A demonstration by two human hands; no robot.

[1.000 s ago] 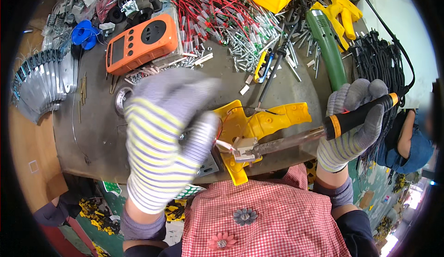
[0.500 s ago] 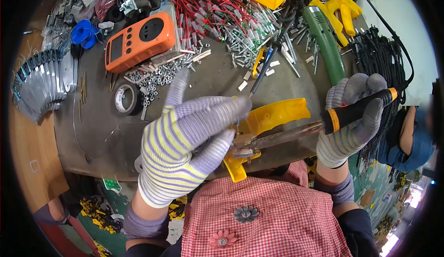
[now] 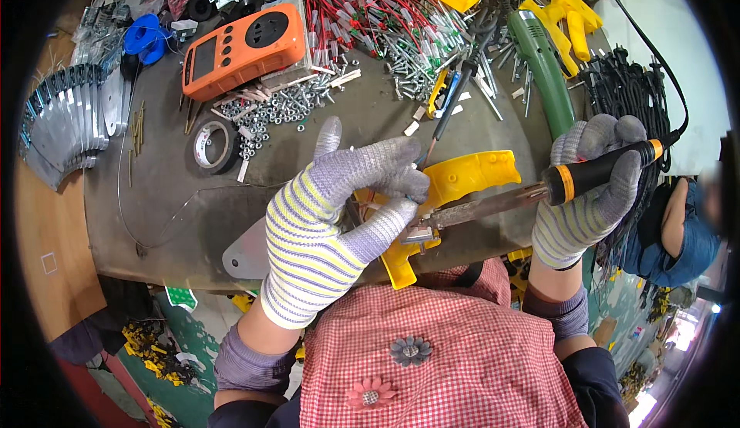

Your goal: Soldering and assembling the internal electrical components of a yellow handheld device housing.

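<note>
My right hand (image 3: 586, 189), in a striped knit glove, is wrapped round the black handle of a soldering iron (image 3: 597, 177). The iron's long shaft points left, its tip at a small metal part (image 3: 420, 233) on a yellow plastic handle shell (image 3: 401, 265). My left hand (image 3: 331, 212), gloved too, has thumb and fingers pinched together just above that part. A thin solder wire (image 3: 173, 218) runs over the table into this hand; its end is hidden by the fingers. Behind the tip lies a curved yellow shell half (image 3: 474, 177). Partly under my left hand is a grey metal plate (image 3: 250, 252).
An orange meter (image 3: 243, 50) stands behind loose nuts (image 3: 281, 104) and a tape roll (image 3: 214, 144). Red wires (image 3: 370, 0), screws (image 3: 420, 62), a screwdriver (image 3: 455, 97) and a green power tool (image 3: 543, 73) lie farther back. Black cords (image 3: 632, 97) lie right, metal plates (image 3: 69, 127) left.
My left hand has shifted right and its fingers have come closer together near the iron's tip. The yellow shell has moved slightly right and up; the soldering iron stays nearly in place.
</note>
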